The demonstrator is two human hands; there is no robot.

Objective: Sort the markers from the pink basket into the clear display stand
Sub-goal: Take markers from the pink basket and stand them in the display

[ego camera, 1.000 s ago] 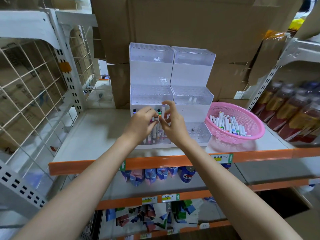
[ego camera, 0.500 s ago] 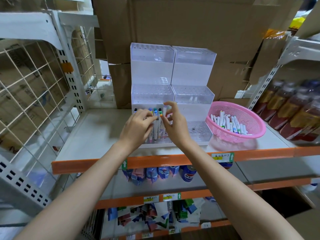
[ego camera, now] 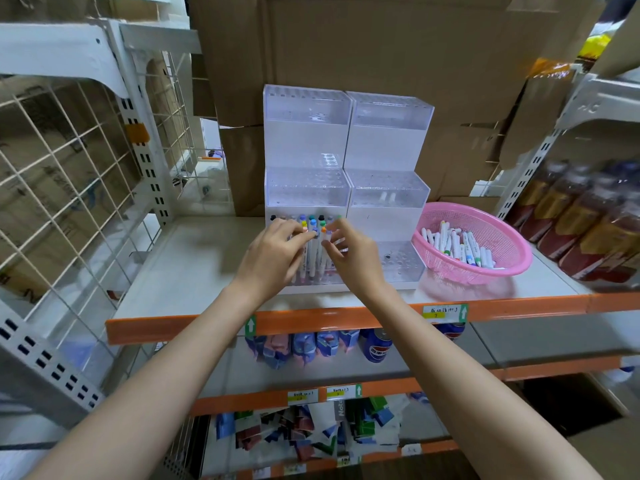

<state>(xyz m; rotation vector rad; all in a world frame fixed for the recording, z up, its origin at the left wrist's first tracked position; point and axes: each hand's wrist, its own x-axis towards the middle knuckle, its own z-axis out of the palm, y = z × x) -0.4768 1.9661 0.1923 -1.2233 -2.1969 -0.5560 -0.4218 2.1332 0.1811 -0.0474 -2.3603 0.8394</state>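
Your left hand [ego camera: 273,254] and right hand [ego camera: 351,252] each pinch upright markers [ego camera: 314,252] in the stand [ego camera: 304,195] between them, the basket [ego camera: 485,220] sitting right of both.

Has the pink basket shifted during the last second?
No. The basket sits just right of the stand's bottom tier, same as before.

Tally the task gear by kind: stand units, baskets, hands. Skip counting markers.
Clear stand units: 2 (left unit, right unit)
Pink basket: 1
Hands: 2 (left hand, right hand), both at the markers in the left unit
Total: 5
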